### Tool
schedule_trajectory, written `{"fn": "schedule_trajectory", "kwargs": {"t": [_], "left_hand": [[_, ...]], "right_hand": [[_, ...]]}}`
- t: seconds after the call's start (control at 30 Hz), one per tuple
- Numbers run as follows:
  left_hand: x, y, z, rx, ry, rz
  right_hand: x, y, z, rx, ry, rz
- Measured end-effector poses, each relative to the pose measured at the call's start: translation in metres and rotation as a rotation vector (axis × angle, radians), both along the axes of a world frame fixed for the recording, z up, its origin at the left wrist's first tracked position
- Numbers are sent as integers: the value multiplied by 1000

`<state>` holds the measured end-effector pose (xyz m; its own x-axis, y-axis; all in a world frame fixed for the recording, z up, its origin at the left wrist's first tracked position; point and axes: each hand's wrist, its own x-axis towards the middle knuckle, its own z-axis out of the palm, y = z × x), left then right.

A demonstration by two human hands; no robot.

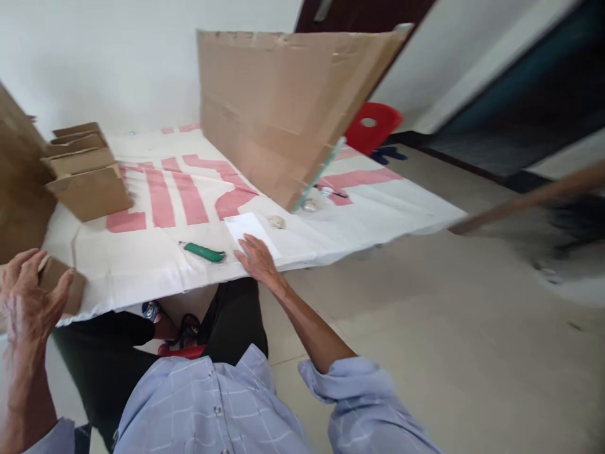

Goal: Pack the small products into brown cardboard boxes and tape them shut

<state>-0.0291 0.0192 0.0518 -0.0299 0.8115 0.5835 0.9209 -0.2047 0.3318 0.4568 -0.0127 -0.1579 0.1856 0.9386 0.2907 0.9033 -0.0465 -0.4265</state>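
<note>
My left hand [31, 293] is at the left end of the table, its thumb and fingers curved around a small cardboard box [75, 296] by the front edge. Part of that box is hidden behind the hand. My right hand [258, 258] lies with fingers stretched out on a white sheet of paper [241, 226], near the table's front edge. To the left of the paper lies a green-handled utility knife [203, 252]. A small roundish beige object [276, 222] sits just right of the paper; its kind is unclear.
Several open cardboard boxes [94, 195] stand in a row at the left, beside a larger brown board [21, 183]. A big cardboard panel [278, 107] stands upright across the table [397, 208]. Behind it is a red chair [373, 126]. Another roundish object [310, 205] lies near the panel's base.
</note>
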Motion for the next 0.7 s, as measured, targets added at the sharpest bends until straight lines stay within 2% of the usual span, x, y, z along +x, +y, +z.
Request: {"fn": "schedule_trajectory", "kwargs": {"t": [0.07, 0.13, 0.27, 0.37, 0.47, 0.6, 0.7], "left_hand": [[-28, -18, 0, -35, 42, 128], [-52, -31, -7, -101, 73, 202], [-81, -42, -34, -160, 108, 169], [-84, -44, -52, -135, 68, 144], [-77, -45, -62, -101, 12, 126], [-61, -51, -66, -107, 57, 157], [-55, -58, -62, -137, 117, 135]], "right_hand": [[-5, -1, -2, 67, 13, -16], [-13, 0, -2, 166, 32, -1], [-40, 7, 14, 312, 59, 101], [-74, 12, 35, 357, 92, 186], [-117, 16, 52, 358, 157, 288], [-171, 23, 62, 355, 266, 455], [-195, 27, 64, 357, 311, 547]]}}
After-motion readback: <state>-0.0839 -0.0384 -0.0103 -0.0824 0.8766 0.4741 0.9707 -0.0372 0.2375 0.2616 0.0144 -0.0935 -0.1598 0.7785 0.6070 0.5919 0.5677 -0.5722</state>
